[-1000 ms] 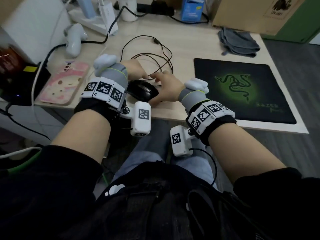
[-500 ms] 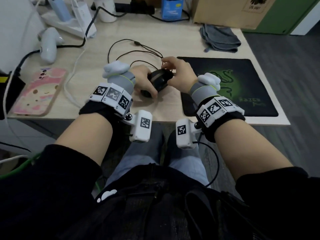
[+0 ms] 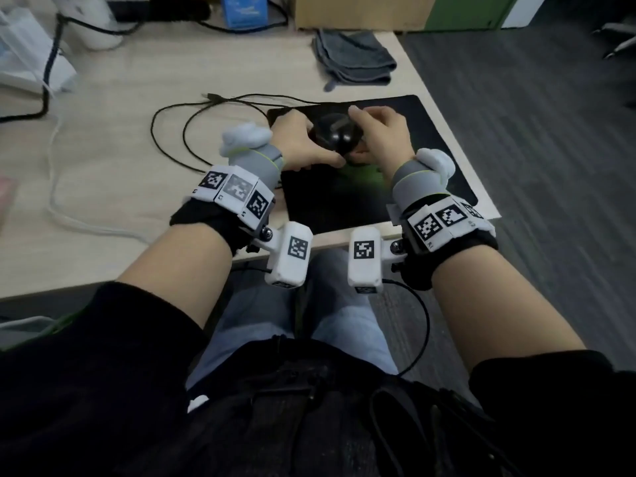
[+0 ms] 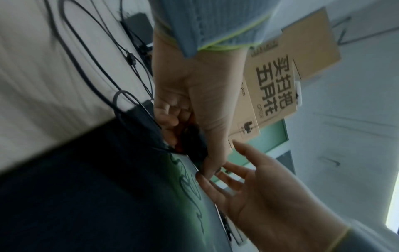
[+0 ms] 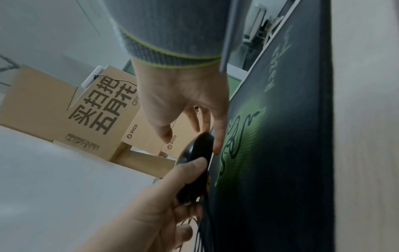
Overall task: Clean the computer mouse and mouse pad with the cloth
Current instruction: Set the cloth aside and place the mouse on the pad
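Note:
The black computer mouse (image 3: 337,136) is held just over the far part of the black mouse pad (image 3: 344,201) with its green logo. My left hand (image 3: 303,146) grips the mouse from the left, thumb on its shell (image 5: 198,150). My right hand (image 3: 382,132) touches its right side with relaxed, fairly straight fingers (image 4: 237,170), thumb off it. The mouse's black cable (image 3: 172,132) loops across the desk to the left. The grey cloth (image 3: 354,58) lies folded at the desk's back right, beyond the pad, with no hand on it.
A cardboard box (image 3: 361,12) and a blue carton (image 3: 244,10) stand along the back edge. A white cable (image 3: 69,218) and a thick black cable (image 3: 51,63) run over the left of the desk (image 3: 120,166). The pad lies close to the desk's right edge.
Both hands have carried the mouse to the right, from the bare desk onto the mouse pad. The right hand's fingers have loosened on it.

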{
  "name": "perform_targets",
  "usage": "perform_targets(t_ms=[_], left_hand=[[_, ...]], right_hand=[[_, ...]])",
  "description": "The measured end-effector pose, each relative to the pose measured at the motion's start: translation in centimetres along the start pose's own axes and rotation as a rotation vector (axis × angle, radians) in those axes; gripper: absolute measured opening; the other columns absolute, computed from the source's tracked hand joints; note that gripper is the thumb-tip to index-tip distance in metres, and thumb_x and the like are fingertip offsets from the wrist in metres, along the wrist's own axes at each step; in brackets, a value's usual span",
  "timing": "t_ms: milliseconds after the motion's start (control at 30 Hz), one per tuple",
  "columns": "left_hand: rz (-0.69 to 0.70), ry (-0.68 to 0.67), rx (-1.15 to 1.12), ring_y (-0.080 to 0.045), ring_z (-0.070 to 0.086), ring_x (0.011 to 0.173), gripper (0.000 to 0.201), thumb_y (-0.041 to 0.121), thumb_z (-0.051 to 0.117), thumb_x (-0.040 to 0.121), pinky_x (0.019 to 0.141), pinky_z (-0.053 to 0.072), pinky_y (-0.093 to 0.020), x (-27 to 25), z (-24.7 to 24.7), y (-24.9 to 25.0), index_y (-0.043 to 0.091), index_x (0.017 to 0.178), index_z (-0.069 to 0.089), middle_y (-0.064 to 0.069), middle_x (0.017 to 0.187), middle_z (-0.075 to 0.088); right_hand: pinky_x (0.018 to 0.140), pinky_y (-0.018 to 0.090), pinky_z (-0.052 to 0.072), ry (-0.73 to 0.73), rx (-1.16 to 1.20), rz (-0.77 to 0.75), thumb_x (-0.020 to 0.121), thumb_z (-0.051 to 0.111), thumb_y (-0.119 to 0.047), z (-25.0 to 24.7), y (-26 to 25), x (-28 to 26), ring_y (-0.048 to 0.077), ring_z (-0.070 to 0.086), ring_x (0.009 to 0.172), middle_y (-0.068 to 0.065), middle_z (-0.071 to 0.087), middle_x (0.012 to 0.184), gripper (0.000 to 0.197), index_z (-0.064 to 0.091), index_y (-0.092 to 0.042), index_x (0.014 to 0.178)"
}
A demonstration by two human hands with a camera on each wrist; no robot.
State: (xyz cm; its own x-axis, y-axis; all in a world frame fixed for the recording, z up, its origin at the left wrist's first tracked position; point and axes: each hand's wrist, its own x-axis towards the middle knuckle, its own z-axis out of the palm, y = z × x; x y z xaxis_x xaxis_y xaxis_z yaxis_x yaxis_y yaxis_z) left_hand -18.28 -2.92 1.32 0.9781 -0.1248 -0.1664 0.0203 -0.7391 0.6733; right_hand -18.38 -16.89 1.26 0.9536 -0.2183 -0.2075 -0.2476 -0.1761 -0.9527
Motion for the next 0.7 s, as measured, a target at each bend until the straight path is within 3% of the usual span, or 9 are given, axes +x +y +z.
perform_targets(t_ms=[133,200,267,367,433,467,533,600,700], left_hand=[[0.089,-0.188,0.123,-0.01,0.054,0.047,0.038,0.04,0.084,0.06,0.045,0.043,-0.02,0.8,2.2,2.5,0.015,0.065,0.056,0.0,0.059,0.061],[0.112,-0.336,0.134,-0.015,0.058,0.059,0.038,0.035,0.084,0.063,0.042,0.045,-0.017,0.9,2.8,3.0,0.01,0.083,0.063,-0.003,0.072,0.067],[0.125,-0.389,0.108,-0.018,0.063,0.078,0.052,0.027,0.084,0.067,0.04,0.045,-0.011,1.0,2.9,3.0,0.005,0.108,0.061,-0.003,0.094,0.07],[0.126,-0.374,0.099,-0.014,0.064,0.079,0.045,0.019,0.081,0.072,0.041,0.045,-0.009,1.2,2.1,2.3,0.004,0.111,0.063,-0.004,0.103,0.069],[0.087,-0.264,0.051,-0.007,0.063,0.065,0.037,0.015,0.077,0.074,0.044,0.045,-0.009,1.4,0.9,1.3,0.006,0.109,0.067,-0.006,0.094,0.069],[0.063,-0.153,0.033,-0.01,0.065,0.069,0.034,0.014,0.076,0.075,0.051,0.046,-0.011,1.4,0.2,0.6,0.008,0.108,0.068,-0.006,0.091,0.069],[0.003,0.154,0.08,-0.019,0.065,0.095,0.033,0.017,0.072,0.075,0.073,0.047,-0.019,1.7,-1.1,-1.0,0.016,0.107,0.07,-0.005,0.099,0.07],[-0.143,0.395,0.185,-0.026,0.051,0.119,0.04,0.024,0.066,0.076,0.094,0.042,-0.028,1.8,-2.1,-2.4,0.02,0.116,0.064,-0.006,0.123,0.06],[-0.519,0.391,0.309,-0.038,0.022,0.139,0.059,0.034,0.058,0.08,0.111,0.027,-0.049,1.1,-3.6,-4.7,0.017,0.134,0.042,-0.013,0.146,0.033]], right_hand=[[0.098,0.028,0.047,0.065,-0.353,-0.094,0.076,0.071,-0.047,-2.1,0.8,0.7,0.018,0.053,0.119,0.006,0.047,0.132,0.07,0.046,-0.015,0.132],[0.094,0.02,0.038,0.044,-0.482,-0.118,0.075,0.07,-0.048,-2.8,1.0,0.9,0.018,0.05,0.12,0.005,0.041,0.134,0.074,0.042,-0.017,0.136],[0.088,0.019,0.035,0.027,-0.55,-0.106,0.077,0.069,-0.046,-3.1,1.1,1.3,0.02,0.05,0.12,0.006,0.038,0.137,0.073,0.039,-0.017,0.137],[0.102,0.029,0.039,0.007,-0.693,-0.082,0.077,0.069,-0.042,-2.6,1.3,1.8,0.027,0.047,0.125,0.01,0.039,0.138,0.072,0.039,-0.016,0.137],[0.107,0.038,0.037,0.009,-0.809,-0.069,0.077,0.069,-0.041,-1.9,1.4,2.0,0.032,0.041,0.129,0.012,0.038,0.14,0.073,0.038,-0.016,0.138],[0.106,0.04,0.035,0.011,-0.859,-0.061,0.077,0.069,-0.04,-1.5,1.4,2.1,0.033,0.038,0.13,0.012,0.037,0.141,0.074,0.036,-0.016,0.138],[0.105,0.041,0.034,0.012,-0.944,-0.05,0.077,0.067,-0.038,-0.8,1.6,2.2,0.033,0.033,0.132,0.012,0.036,0.142,0.073,0.035,-0.015,0.139],[0.104,0.042,0.034,0.033,-1.002,-0.043,0.078,0.065,-0.034,-0.6,1.9,2.3,0.032,0.032,0.131,0.012,0.036,0.141,0.067,0.038,-0.016,0.136],[0.105,0.043,0.035,0.072,-1.022,-0.061,0.079,0.059,-0.029,0.0,2.2,2.3,0.032,0.033,0.129,0.012,0.037,0.139,0.057,0.043,-0.015,0.131]])
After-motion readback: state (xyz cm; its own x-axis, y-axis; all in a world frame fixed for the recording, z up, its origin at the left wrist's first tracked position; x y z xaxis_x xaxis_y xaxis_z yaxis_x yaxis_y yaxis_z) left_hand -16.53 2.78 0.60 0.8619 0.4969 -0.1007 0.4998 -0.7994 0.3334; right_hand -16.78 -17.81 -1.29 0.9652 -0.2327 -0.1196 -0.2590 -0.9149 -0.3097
